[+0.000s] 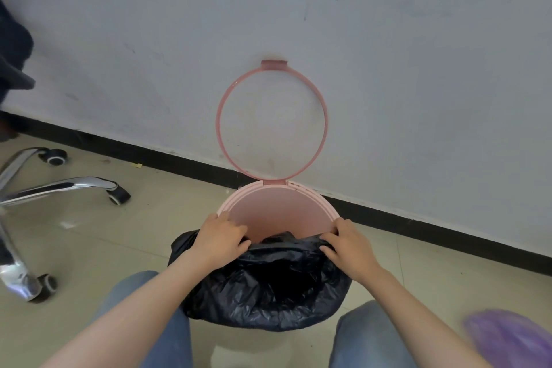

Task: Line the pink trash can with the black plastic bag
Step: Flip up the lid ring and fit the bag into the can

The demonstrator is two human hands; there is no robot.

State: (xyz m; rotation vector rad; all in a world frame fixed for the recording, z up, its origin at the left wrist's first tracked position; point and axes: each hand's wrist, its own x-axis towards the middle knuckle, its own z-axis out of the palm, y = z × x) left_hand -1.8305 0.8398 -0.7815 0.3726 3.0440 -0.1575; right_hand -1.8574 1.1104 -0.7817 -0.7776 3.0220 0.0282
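Observation:
The pink trash can (276,209) stands on the floor by the wall, between my knees. Its pink ring (271,121) is flipped up on its hinge and leans against the wall. The black plastic bag (263,281) drapes over the near half of the rim and hangs down the front; the far half of the rim and the inner wall are bare. My left hand (219,237) grips the bag's edge at the left of the rim. At the right side, my right hand (348,243) pinches the bag's edge.
A chrome office chair base (38,188) with castors stands to the left. The white wall with a black baseboard (418,224) runs behind the can. A purple object (507,337) lies blurred at the lower right. My knees in jeans (143,308) flank the can.

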